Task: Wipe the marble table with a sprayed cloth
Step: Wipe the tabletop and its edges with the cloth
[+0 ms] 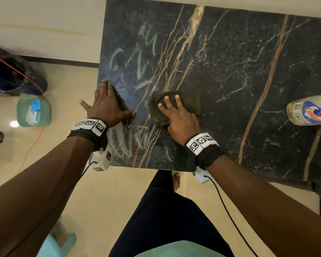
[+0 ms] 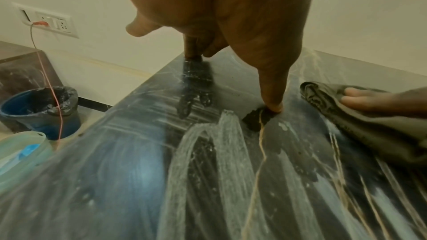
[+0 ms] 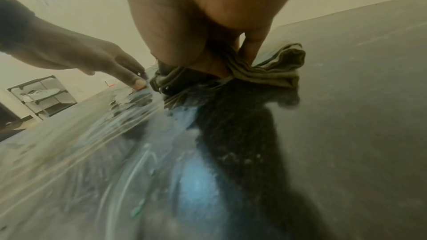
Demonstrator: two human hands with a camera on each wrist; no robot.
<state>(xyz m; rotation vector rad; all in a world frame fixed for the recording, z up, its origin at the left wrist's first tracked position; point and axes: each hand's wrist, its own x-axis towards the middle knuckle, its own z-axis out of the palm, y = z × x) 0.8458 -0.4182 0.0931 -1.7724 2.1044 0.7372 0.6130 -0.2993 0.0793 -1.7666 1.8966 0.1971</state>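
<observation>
- So, from the head view: your right hand (image 1: 180, 115) presses the folded olive cloth (image 1: 174, 106) flat on the marble table (image 1: 248, 71), fingers straight and spread on top, near the front-left part of the slab. Your left hand (image 1: 107, 106) lies flat and relaxed at the table's left edge, gripping nothing. To wipe well, I'd keep the palm's weight even and sweep in overlapping passes through the pale smears ahead of the cloth.
- Count here — one cloth, one table, one spray bottle (image 1: 309, 110) lying at the right edge, one blue bin (image 1: 13, 75) and one green tub (image 1: 33, 112) on the floor.
- From the left wrist view: the left hand's fingertips (image 2: 275, 107) touch the wet stone just beside the cloth (image 2: 360, 127); whitish streaks cross the surface — those likely need another pass. One wall socket panel (image 2: 46, 19) shows, with one red cord plugged in.
- From the right wrist view: the right hand's fingers (image 3: 251, 46) bear down on the bunched cloth (image 3: 272, 68); I'd flatten the folds so more fabric meets the marble. One shelf rack (image 3: 41, 96) stands behind.
</observation>
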